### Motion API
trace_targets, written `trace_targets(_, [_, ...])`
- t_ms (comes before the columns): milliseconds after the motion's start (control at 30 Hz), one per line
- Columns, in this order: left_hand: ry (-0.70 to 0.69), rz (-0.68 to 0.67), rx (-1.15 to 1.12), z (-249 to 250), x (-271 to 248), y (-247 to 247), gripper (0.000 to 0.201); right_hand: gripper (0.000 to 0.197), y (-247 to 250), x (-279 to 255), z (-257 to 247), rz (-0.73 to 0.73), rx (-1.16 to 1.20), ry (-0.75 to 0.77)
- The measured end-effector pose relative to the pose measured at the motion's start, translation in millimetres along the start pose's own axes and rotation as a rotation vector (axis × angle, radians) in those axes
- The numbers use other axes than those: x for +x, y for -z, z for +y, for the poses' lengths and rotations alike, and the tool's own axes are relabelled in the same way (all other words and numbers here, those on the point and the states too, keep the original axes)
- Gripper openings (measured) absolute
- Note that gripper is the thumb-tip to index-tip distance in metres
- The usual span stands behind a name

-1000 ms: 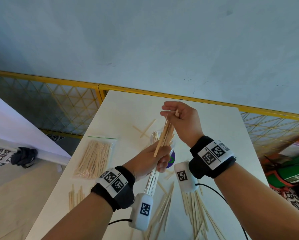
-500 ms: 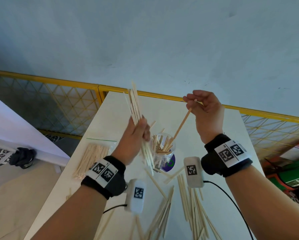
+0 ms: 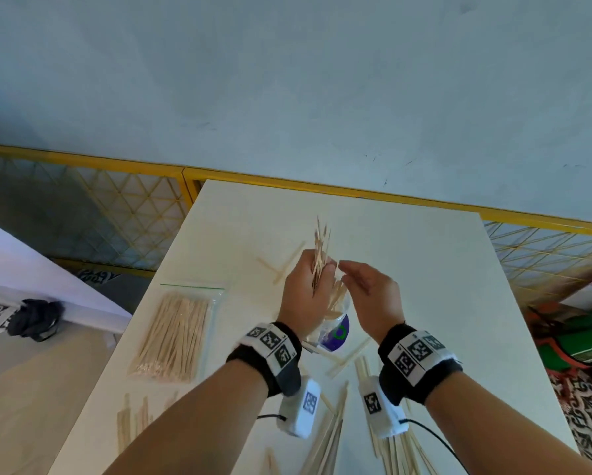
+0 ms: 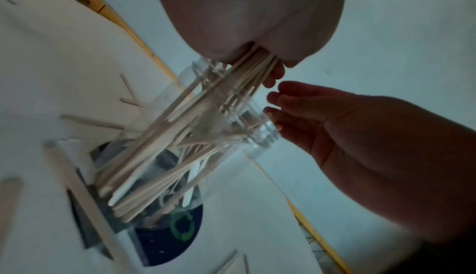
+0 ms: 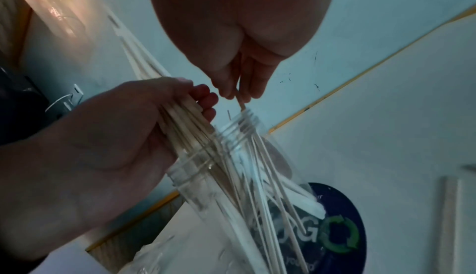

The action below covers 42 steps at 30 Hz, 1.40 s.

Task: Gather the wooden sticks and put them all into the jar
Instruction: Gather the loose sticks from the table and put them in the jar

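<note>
A clear jar [image 3: 340, 308] with several wooden sticks in it stands mid-table on a blue disc [image 3: 339, 335]. My left hand [image 3: 322, 275] grips a bundle of thin sticks [image 3: 320, 252] upright over the jar mouth. In the left wrist view the bundle's lower ends [image 4: 231, 87] reach into the jar [image 4: 180, 156]. My right hand [image 3: 344, 272] hovers at the jar's right rim. In the right wrist view its fingertips pinch a single stick [image 5: 240, 103] that points down into the jar [image 5: 226, 176].
A zip bag of sticks [image 3: 174, 334] lies left on the white table [image 3: 425, 269]. Loose flat sticks lie near the front edge [image 3: 329, 437], at front right [image 3: 401, 450] and front left [image 3: 126, 426]. Two crossed sticks [image 3: 281, 265] lie beyond the jar. A yellow mesh fence [image 3: 123, 214] borders the table.
My left hand swung the bundle in from the left and lowered it over the jar mouth. My right hand came down and left to the jar rim with its stick.
</note>
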State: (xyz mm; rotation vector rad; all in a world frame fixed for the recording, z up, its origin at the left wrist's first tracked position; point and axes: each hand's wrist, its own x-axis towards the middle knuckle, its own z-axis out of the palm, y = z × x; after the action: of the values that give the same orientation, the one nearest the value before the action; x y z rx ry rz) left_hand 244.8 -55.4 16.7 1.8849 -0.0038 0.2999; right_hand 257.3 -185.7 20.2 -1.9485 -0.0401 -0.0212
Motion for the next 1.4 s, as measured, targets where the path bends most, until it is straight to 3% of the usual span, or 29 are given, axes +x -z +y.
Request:
trace_targets(67, [0.008, 0.023, -0.034, 0.5, 1.2, -0.8, 0.004, 0.032, -0.2, 0.1, 1.5, -0.012, -0.007, -0.039])
trace_targets(167, [0.011, 0.013, -0.100, 4.5, 2.1, 0.6, 0.021, 0.038, -0.5, 2.3, -6.0, -0.026, 0.029, -0.062])
trace_targets(233, [-0.026, 0.019, -0.091, 6.7, 1.0, 1.0, 0.017, 0.035, -0.6, 4.7, -11.7, -0.044, 0.006, -0.028])
trace_targets(333, [-0.094, 0.077, -0.007, 6.6, 1.7, 5.7, 0.018, 0.029, 3.8, 2.3, -17.7, -0.090, -0.096, 0.015])
trace_targets(433, [-0.102, 0.006, 0.190, 0.6, 2.6, 12.9, 0.030, 0.029, 17.4, -10.3, -18.2, -0.069, -0.128, 0.002])
trace_targets(533, [-0.057, -0.109, 0.241, 0.8, -2.9, 22.6, 0.040, 0.026, 37.2, -35.0, -5.0, -0.027, -0.149, -0.071])
trace_targets(600, [-0.091, -0.077, 0.288, 3.6, -10.9, 30.8, 0.045, 0.028, 51.7, -57.9, 12.6, -0.035, -0.270, -0.160])
trace_targets(633, [-0.138, -0.021, 0.311, 4.9, -18.4, 34.4, 0.045, 0.038, 58.8, -70.9, 21.9, -0.065, -0.369, -0.232])
trace_targets(700, [-0.231, 0.111, 0.325, 4.4, -44.6, 36.2, 0.039, 0.075, 71.0, -99.9, 41.5, -0.164, -0.600, -0.434])
trace_targets(767, [-0.143, 0.119, 0.346, -1.8, -84.1, 29.7, 0.044, 0.114, 76.6, -130.0, 55.6, -0.212, -0.773, -0.619])
trace_targets(833, [0.133, -0.066, 0.467, -10.2, -126.8, 18.5, 0.074, 0.137, 74.1, -154.4, 67.4, -0.199, -0.817, -0.725])
trace_targets(900, [0.371, -0.326, 0.713, -17.5, -161.8, 5.4, 0.101, 0.145, 65.8, -171.1, 74.8, -0.196, -0.846, -0.736])
trace_targets(967, [0.452, -0.501, 0.862, -18.6, -185.6, -9.5, 0.101, 0.139, 56.8, -180.0, 79.6, -0.188, -0.910, -0.691])
trace_targets(1033, [0.440, -0.520, 0.875, -12.9, -197.2, -25.0, 0.083, 0.120, 51.8, -182.3, 80.3, -0.173, -0.912, -0.618])
trace_targets(1200, [0.461, -0.543, 0.902, -0.4, -194.6, -39.4, 0.035, 0.049, 52.0, -178.8, 80.1, -0.222, -0.815, -0.487])
trace_targets(1267, [0.426, -0.557, 0.945, 1.3, -191.0, -36.6, 0.020, 0.039, 50.5, -178.5, 81.4, -0.253, -0.842, -0.469])
trace_targets(1400, [0.378, -0.639, 0.995, 8.2, -188.4, -34.3, 0.018, 0.026, 45.8, -175.0, 77.1, -0.267, -0.852, -0.484])
